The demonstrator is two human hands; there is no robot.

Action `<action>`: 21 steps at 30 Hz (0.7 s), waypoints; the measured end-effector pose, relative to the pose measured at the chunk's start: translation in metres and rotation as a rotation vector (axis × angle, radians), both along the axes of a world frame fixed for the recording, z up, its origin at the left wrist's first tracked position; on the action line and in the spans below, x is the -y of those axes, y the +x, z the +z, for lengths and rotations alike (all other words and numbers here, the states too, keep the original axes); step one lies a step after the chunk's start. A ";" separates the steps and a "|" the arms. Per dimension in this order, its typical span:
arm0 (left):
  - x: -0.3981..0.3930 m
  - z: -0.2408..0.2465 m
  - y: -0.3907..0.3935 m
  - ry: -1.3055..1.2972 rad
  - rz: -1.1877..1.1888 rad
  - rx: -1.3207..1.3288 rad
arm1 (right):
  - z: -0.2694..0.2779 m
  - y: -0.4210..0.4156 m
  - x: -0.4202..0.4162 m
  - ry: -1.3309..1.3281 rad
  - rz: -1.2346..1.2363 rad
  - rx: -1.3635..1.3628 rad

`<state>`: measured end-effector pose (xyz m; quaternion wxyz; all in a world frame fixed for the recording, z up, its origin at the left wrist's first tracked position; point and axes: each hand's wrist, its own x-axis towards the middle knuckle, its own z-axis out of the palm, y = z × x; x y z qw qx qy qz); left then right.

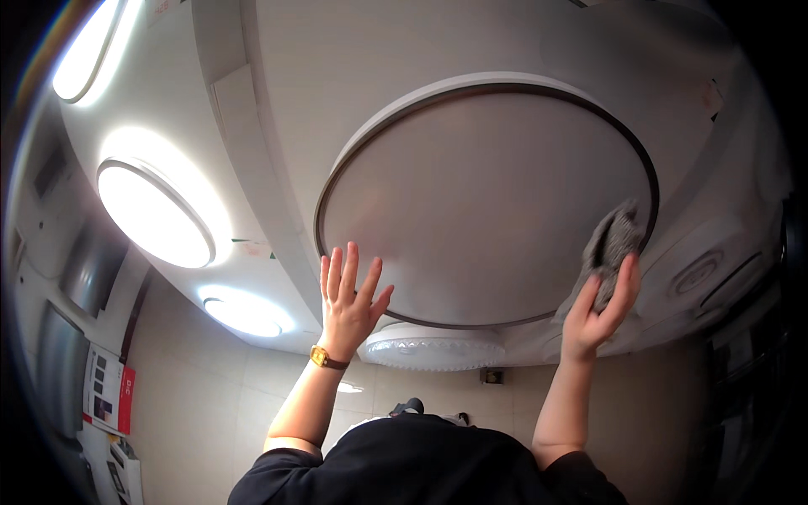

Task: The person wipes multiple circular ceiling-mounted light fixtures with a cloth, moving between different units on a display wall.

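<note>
A large round ceiling-type lamp (pixel 486 202) with a dark rim and an unlit pale cover is mounted on the white panel in front of me. My left hand (pixel 350 297), with a wristwatch (pixel 319 356) at its wrist, is spread at the lamp's lower left rim and holds nothing; whether its fingertips touch the cover I cannot tell. In my right hand (pixel 600 309) is a grey cloth (pixel 615 240), held between thumb and fingers at the lower right part of the cover, near the rim. The remaining fingers of that hand are hidden behind the cloth.
Lit round lamps (pixel 154 211) line the panel at the left. Below the large lamp is a lamp with a patterned clear edge (pixel 435 347). Further unlit round lamps (pixel 697 271) are at the right. A printed box (pixel 107 391) stands at the lower left, beside the tiled floor (pixel 189 379).
</note>
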<state>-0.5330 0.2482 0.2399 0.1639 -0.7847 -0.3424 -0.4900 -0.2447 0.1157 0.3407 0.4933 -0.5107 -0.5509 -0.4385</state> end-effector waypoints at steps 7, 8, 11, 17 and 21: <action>-0.016 -0.009 0.003 -0.043 -0.023 -0.058 | 0.015 -0.052 -0.066 0.006 0.022 0.032; -0.017 -0.010 0.003 -0.040 -0.029 -0.055 | 0.006 -0.067 -0.076 -0.015 0.038 0.071; -0.018 -0.012 0.002 -0.025 -0.018 -0.049 | -0.008 -0.103 -0.086 -0.225 0.047 0.314; -0.025 -0.023 0.002 -0.014 -0.002 -0.025 | 0.022 -0.070 -0.078 -0.238 0.029 0.408; -0.027 -0.025 0.000 0.000 -0.006 -0.019 | 0.024 -0.003 -0.064 0.052 -0.043 0.158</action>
